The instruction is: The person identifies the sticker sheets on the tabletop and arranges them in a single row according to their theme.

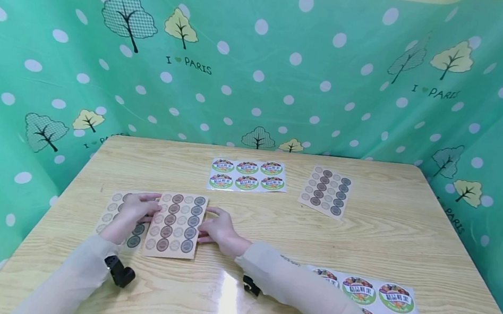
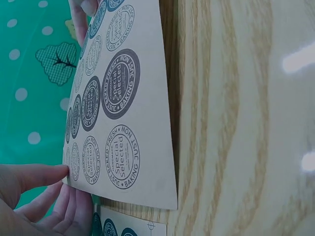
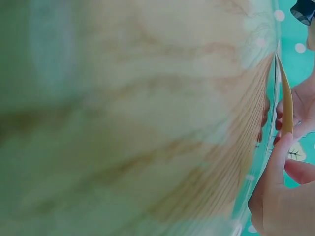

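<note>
A kraft-paper sticker sheet [image 1: 176,226] with rows of round brown and grey labels is held between both hands, left of the table's middle. My left hand [image 1: 131,213] pinches its left edge, thumb on top and fingers underneath, as the left wrist view shows. At the opposite edge my right hand [image 1: 220,231] pinches it. In the right wrist view the sheet [image 3: 286,98] appears edge-on, raised off the tabletop. Labels reading "Special Selected" [image 2: 120,83] face up. A second kraft sticker sheet [image 1: 107,216] lies partly hidden beneath my left hand.
A white sheet of oval fruit stickers [image 1: 247,173] lies at the back middle, with another kraft sticker sheet [image 1: 326,191] to its right. A second fruit-sticker sheet [image 1: 420,309] lies front right, partly under my right sleeve. A green curtain [image 1: 265,57] stands behind the wooden table [image 1: 395,236].
</note>
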A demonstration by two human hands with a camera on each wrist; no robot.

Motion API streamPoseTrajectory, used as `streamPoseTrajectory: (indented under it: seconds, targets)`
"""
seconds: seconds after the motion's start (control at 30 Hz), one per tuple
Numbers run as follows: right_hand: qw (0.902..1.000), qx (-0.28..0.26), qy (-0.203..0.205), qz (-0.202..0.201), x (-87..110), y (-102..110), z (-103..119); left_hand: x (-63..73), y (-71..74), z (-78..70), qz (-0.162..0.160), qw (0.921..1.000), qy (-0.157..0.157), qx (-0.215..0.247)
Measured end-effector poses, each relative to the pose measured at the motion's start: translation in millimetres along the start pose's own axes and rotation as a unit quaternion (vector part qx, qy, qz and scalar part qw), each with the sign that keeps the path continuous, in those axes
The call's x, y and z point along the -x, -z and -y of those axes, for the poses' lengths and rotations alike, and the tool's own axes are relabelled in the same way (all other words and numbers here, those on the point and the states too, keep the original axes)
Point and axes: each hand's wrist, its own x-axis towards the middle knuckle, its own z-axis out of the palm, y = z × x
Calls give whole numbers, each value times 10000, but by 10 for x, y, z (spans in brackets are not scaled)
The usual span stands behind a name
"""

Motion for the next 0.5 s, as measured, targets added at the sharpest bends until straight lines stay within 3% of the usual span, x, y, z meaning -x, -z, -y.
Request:
streamPoseTrajectory:
  seconds: [0.2,0.5]
  targets:
    - [10000,59,4,-15,-15,-17,-5,161,-36,-158,-93,9994,-151,-283]
    - [9990,407,-84,-170,-64,-30,1,121,-43,-140,28,9980,-572,-284]
